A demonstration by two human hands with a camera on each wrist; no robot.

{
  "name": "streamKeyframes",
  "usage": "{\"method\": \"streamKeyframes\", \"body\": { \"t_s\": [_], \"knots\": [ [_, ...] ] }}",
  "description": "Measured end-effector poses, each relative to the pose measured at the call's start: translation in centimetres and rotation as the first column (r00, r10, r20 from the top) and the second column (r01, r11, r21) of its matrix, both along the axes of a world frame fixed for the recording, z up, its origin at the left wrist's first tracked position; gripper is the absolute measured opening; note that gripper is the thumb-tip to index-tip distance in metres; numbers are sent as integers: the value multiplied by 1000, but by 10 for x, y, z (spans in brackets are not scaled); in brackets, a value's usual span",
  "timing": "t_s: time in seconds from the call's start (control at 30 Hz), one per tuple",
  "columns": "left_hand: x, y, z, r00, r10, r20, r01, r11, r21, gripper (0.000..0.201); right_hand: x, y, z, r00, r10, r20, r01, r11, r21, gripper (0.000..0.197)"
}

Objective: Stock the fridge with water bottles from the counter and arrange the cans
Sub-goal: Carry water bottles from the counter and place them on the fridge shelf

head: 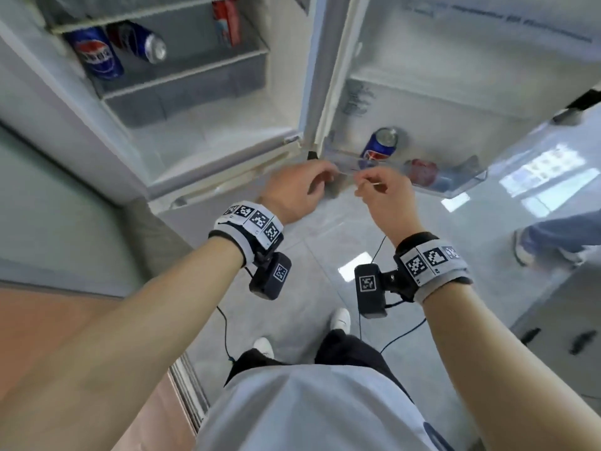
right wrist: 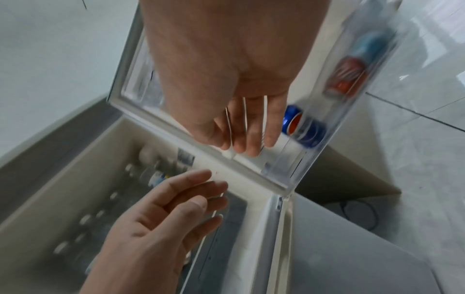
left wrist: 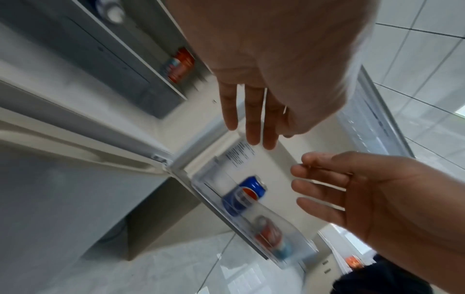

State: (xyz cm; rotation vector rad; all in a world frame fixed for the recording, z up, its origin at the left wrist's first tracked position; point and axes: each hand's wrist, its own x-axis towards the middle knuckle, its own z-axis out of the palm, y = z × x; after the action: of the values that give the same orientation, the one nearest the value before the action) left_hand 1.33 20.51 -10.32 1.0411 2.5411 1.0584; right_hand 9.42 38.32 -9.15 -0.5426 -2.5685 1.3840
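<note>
- Clear plastic door bin (head: 468,187) holds an upright blue Pepsi can (head: 379,146), a red can (head: 422,172) lying beside it, and a blurred pale-blue item.
- Fridge shelf (head: 182,68) carries two blue cans (head: 97,55), one tipped (head: 143,43), plus a red can (head: 226,21).
- Left hand (head: 292,190) and right hand (head: 383,190) hover at the bin's near end, fingers relaxed, grasping nothing.
- Water bottles: the right-wrist view shows blurred caps deeper inside the fridge; count unclear.
- Judgement: can arrangement remains unfinished.
</note>
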Motion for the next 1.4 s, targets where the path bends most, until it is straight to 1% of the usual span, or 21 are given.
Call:
{"method": "streamKeyframes", "body": {
  "t_s": [0.1,0.2,0.3,0.37,0.47,0.57,0.7,0.77,0.9,1.03,1.23,1.4],
  "knots": [
    [20,52,7,997,-75,5,75,997,10,31,35,41,5,995,-94,-42,93,995,-23,21],
    [38,113,12,985,-175,8,175,985,9,31,68,95,4,975,-215,-53,213,977,-31,14],
    [55,185,12,962,-273,-12,273,962,-7,31,101,162,2,947,-316,-53,313,948,-65,17],
    [68,235,8,948,-317,-29,317,948,-12,30,121,209,1,926,-369,-79,362,928,-91,16],
    [89,311,2,938,-346,-28,346,938,1,31,146,276,2,901,-423,-93,407,901,-151,15],
    [107,381,-2,938,-346,-12,346,938,18,31,163,340,2,894,-433,-110,415,896,-155,16],
    [116,454,-3,950,-314,6,312,946,93,30,170,415,1,887,-445,-125,424,891,-162,16],
    [112,484,-3,957,-288,23,284,952,112,29,166,447,0,885,-446,-132,422,890,-174,16],
    [97,545,-12,963,-261,62,254,962,102,29,145,504,-9,887,-443,-128,414,887,-205,15],
    [71,615,-26,982,-163,97,151,980,127,28,105,569,-21,903,-418,-100,393,898,-198,15],
    [7,721,-40,977,-26,210,-16,981,196,34,31,675,-25,924,-382,-30,372,913,-167,17],
    [-61,772,-35,975,55,217,-92,983,160,35,-42,747,-16,940,-340,-33,327,923,-203,17]
  ]
}}
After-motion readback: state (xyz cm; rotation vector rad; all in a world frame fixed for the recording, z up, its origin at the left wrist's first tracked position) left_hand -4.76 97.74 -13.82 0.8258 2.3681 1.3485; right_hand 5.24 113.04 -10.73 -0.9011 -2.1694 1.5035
